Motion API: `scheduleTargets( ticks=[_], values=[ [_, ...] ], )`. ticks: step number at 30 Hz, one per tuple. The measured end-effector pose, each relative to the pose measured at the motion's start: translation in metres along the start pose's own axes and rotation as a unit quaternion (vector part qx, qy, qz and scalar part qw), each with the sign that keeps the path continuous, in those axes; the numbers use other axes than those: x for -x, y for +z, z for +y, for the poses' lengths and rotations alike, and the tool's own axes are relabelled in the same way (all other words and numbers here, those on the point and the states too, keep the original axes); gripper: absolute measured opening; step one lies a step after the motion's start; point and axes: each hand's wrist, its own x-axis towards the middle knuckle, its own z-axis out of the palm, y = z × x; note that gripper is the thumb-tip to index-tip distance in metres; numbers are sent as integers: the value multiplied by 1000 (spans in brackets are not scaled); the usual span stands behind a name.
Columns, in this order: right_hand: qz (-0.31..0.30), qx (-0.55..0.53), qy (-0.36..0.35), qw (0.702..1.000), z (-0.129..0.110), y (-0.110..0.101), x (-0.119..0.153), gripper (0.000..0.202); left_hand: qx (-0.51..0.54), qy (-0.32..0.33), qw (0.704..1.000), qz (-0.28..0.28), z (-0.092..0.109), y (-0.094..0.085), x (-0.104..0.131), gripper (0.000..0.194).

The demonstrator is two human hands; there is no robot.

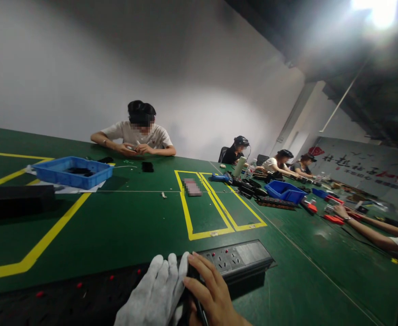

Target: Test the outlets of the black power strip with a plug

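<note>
My left hand [153, 292], in a pale grey-white glove, lies with its fingers stretched out over a long black power strip [249, 257]. Right beside it, my bare right hand [211, 290] curls its fingers round a slim black object [194, 274], mostly hidden between the two hands; its kind cannot be made out. The fingertips of both hands come close together at the top of this object. White-grey panel, sockets and small red switches show on the strip, which runs along the table's near edge.
A blue tray [73, 173] with dark parts stands at the left, near a black box-like piece [17, 201]. A pinkish phone-like slab [192, 187] lies inside yellow tape. Rightward are a blue bin [285, 191], tools and bottles. Several people sit around the green table [134, 226].
</note>
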Motion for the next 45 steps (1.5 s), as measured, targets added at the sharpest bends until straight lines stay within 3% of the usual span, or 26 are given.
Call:
scheduleTargets(
  ticks=[22,29,34,38,45],
  values=[
    [2,9,3,1000,0,1,1,57,-58,-2,998,1,4,0,7,56],
    [1,9,3,1000,0,0,0,58,-8,22,1000,-7,0,6,6,50],
    [5,2,-10,1000,2,3,4,56,9,68,994,-82,-9,12,6,36],
    [1,3,-4,1000,3,4,5,53,7,72,991,-114,-8,17,14,43],
    [-1,0,5,1000,1,3,5,56,2,-1,999,-52,2,22,34,56]
  ],
)
